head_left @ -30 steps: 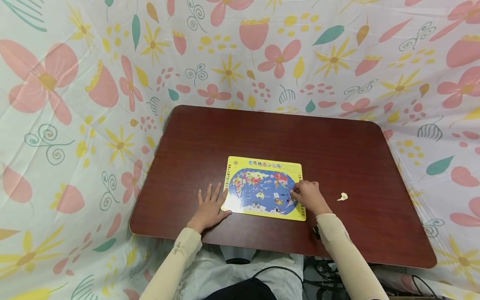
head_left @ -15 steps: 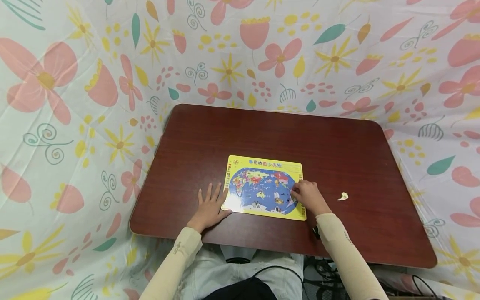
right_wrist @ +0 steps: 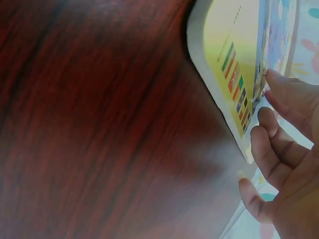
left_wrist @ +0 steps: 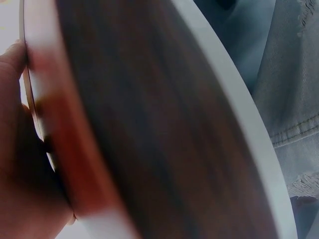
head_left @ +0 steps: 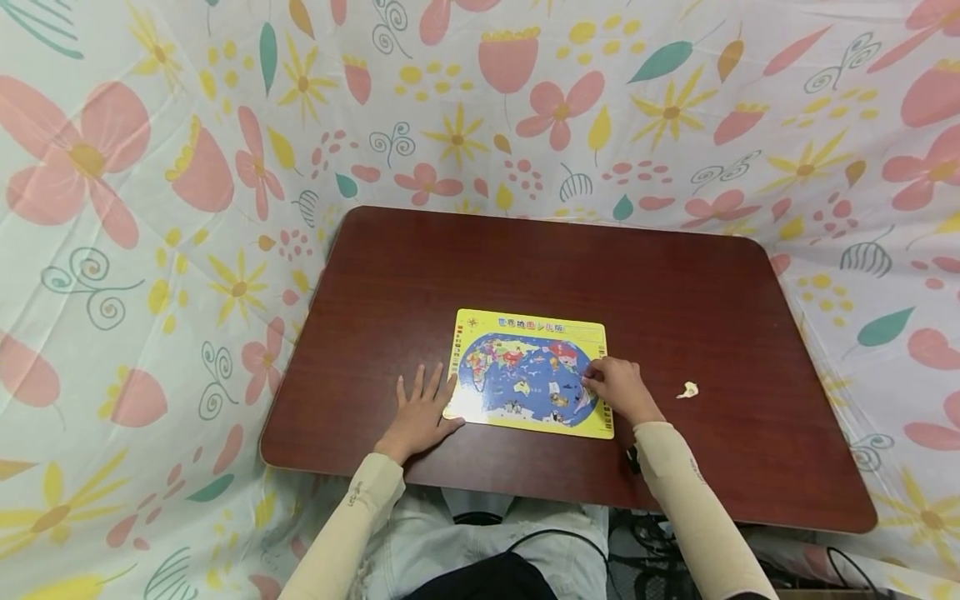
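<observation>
A world map puzzle board (head_left: 588, 429) with a yellow border and blue oval lies flat on the brown table (head_left: 480, 267). My left hand (head_left: 420, 417) rests with spread fingers at the board's left edge, palm down. At the right end of the blue oval, my right hand (head_left: 622, 390) bends its fingers, thumb and forefinger pinching a small puzzle piece (right_wrist: 260, 89), mostly hidden. In the right wrist view the other fingers curl loosely above the table. A pale yellow irregular puzzle piece (head_left: 687, 390) lies on the table to the right of that hand.
The table has rounded corners, and its front edge runs just before the person's lap. A flower-print cloth (head_left: 450, 100) hangs behind the table and at both sides. Black cables (head_left: 648, 542) lie below the front edge.
Both hands keep nearly the same places, the right one still at the right end of the blue oval. The head view has shifted very slightly.
</observation>
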Demonstrator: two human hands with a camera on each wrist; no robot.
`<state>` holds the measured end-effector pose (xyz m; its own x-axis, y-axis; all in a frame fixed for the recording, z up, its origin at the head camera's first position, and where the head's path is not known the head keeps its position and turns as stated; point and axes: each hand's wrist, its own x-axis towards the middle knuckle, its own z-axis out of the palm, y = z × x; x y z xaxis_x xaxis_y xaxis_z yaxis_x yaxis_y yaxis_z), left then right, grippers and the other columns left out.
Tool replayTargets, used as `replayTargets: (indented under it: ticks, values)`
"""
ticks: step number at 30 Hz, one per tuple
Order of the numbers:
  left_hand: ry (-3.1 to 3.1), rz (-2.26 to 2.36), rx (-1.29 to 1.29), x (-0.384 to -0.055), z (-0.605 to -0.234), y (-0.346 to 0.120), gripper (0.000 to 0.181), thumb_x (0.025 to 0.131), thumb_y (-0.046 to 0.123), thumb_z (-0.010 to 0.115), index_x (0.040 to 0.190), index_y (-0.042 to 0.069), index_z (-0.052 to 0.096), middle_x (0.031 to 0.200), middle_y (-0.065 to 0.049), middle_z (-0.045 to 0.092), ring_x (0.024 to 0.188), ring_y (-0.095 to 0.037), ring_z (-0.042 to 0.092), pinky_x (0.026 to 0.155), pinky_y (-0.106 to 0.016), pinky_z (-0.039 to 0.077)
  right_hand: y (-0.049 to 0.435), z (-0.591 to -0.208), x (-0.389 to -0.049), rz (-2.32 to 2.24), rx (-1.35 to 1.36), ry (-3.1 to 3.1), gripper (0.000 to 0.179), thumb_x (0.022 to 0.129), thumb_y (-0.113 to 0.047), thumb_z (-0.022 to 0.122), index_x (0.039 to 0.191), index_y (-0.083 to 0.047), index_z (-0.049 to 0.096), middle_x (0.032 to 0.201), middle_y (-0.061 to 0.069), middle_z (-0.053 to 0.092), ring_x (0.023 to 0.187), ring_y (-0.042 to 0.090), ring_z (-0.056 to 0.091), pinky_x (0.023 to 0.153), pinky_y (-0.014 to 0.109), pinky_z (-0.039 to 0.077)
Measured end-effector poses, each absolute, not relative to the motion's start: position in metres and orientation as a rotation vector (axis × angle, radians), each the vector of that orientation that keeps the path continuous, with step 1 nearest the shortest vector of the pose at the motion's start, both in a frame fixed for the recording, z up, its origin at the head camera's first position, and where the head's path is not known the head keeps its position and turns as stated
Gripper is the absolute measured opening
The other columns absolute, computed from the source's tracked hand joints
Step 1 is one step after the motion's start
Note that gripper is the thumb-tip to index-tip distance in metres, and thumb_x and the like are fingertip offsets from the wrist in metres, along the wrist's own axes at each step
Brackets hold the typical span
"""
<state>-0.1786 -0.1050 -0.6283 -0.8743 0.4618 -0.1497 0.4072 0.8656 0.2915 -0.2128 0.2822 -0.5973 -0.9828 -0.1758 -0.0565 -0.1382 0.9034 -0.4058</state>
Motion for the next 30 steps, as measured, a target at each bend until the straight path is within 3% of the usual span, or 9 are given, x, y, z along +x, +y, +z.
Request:
replayTargets:
  ticks: [10, 18, 23, 26, 30]
  values:
    - [2.808, 0.374, 0.669, -0.179, -0.626, -0.106, 0.081, 0.088, 0.067, 0.035, 0.150, 0.026, 0.005, 0.155, -0.007, -0.007, 0.138, -0.035, -0.014, 0.098, -0.065, -0.012, 0.309, -0.589, -0.203, -0.577, -0.189, 3.071, 0.014, 0.082, -0.026, 0.071, 0.084, -0.012, 0.068, 0.072, 0.000, 0.058, 0.066, 0.020, 0.051, 0.076, 0.051, 0.028]
    - [2.818, 0.397, 0.679, -0.176, -0.628, -0.106, 0.081, 0.087, 0.067, 0.035, 0.150, 0.025, 0.006, 0.155, -0.007, -0.007, 0.138, -0.034, -0.014, 0.099, -0.064, -0.012, 0.363, -0.583, -0.187, -0.544, -0.030, 3.095, 0.032, 0.085, -0.029, 0.067, 0.105, -0.004, 0.065, 0.099, 0.017, 0.064, 0.085, 0.035, 0.058, 0.082, 0.063, 0.025]
    - [2.820, 0.409, 0.683, -0.175, -0.631, -0.107, 0.082, 0.087, 0.068, 0.034, 0.150, 0.025, 0.006, 0.155, -0.007, -0.008, 0.138, -0.034, -0.015, 0.099, -0.064, -0.012, 0.397, -0.584, -0.173, -0.532, 0.083, 3.120, 0.046, 0.085, -0.034, 0.067, 0.114, 0.000, 0.059, 0.096, 0.021, 0.061, 0.084, 0.038, 0.056, 0.077, 0.067, 0.024]
    - [2.817, 0.418, 0.680, -0.175, -0.630, -0.107, 0.082, 0.087, 0.068, 0.034, 0.150, 0.026, 0.005, 0.155, -0.007, -0.008, 0.138, -0.034, -0.016, 0.098, -0.064, -0.013, 0.411, -0.585, -0.165, -0.532, 0.182, 3.145, 0.047, 0.085, -0.039, 0.065, 0.108, 0.002, 0.060, 0.088, 0.020, 0.060, 0.079, 0.036, 0.054, 0.072, 0.066, 0.025]
    - [2.817, 0.426, 0.672, -0.175, -0.628, -0.105, 0.081, 0.087, 0.068, 0.036, 0.150, 0.026, 0.006, 0.155, -0.006, -0.008, 0.138, -0.033, -0.015, 0.099, -0.063, -0.013, 0.419, -0.586, -0.158, -0.524, 0.333, 3.159, 0.041, 0.085, -0.042, 0.064, 0.084, -0.001, 0.062, 0.072, 0.014, 0.058, 0.068, 0.032, 0.052, 0.068, 0.065, 0.026]
